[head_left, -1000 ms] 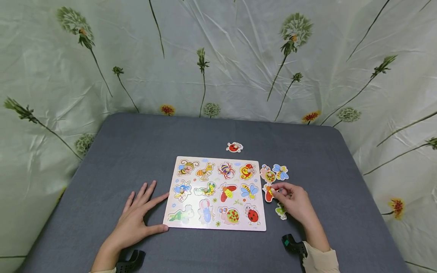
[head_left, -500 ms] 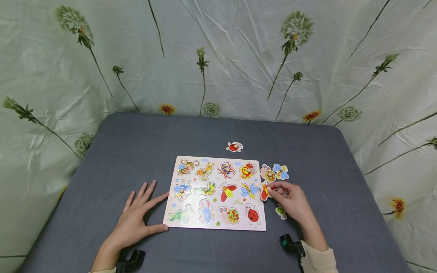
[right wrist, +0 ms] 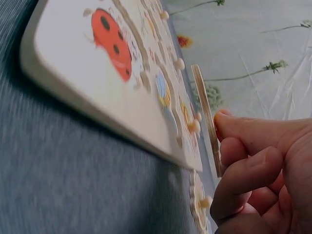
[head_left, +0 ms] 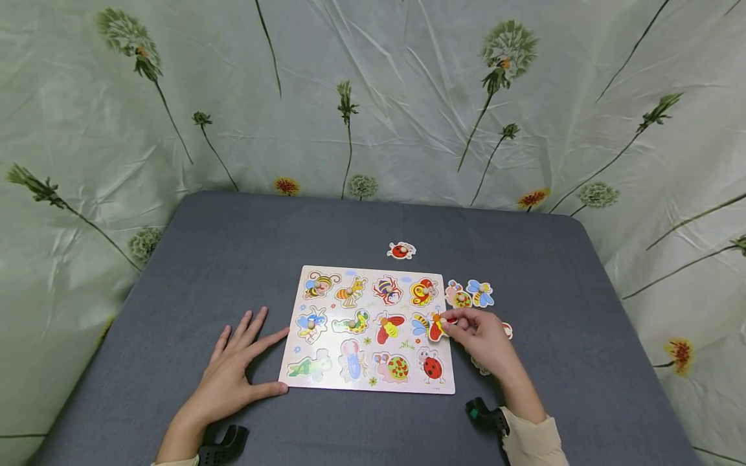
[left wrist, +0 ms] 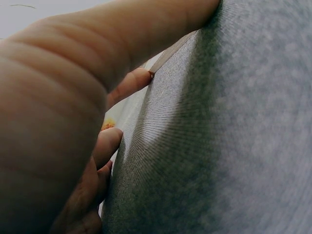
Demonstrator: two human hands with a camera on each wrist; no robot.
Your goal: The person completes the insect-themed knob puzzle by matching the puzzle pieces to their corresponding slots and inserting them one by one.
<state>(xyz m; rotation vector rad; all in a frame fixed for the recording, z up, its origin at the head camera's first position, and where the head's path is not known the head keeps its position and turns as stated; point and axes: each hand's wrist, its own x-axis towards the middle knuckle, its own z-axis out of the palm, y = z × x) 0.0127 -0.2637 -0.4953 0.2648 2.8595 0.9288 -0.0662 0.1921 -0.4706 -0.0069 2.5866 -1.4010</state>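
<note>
A wooden insect puzzle board (head_left: 329, 348) lies flat on the grey table. My left hand (head_left: 230, 372) is spread on the cloth, thumb and index fingertips at the board's left edge. With thumb and fingers, my right hand (head_left: 484, 340) pinches a red-winged insect puzzle piece (head_left: 436, 328). The head view places it over the board's right side, partly covering the printed blue-winged bee. In the right wrist view the piece (right wrist: 206, 117) appears edge-on, apart from the board. Knobbed pieces sit in the top row and part of the middle row; other spaces show bare printed pictures.
A ladybug piece (head_left: 401, 250) lies behind the board. Right of the board are a snail piece (head_left: 460, 298) and a blue-winged bee piece (head_left: 480, 293). Further pieces are mostly hidden by the right hand. A flowered curtain (head_left: 408, 129) hangs behind the table (head_left: 262, 239).
My right hand has carried the red-winged insect piece leftward from beside the board to over its right edge. Part of another piece now shows right of the hand. The left hand stays put.
</note>
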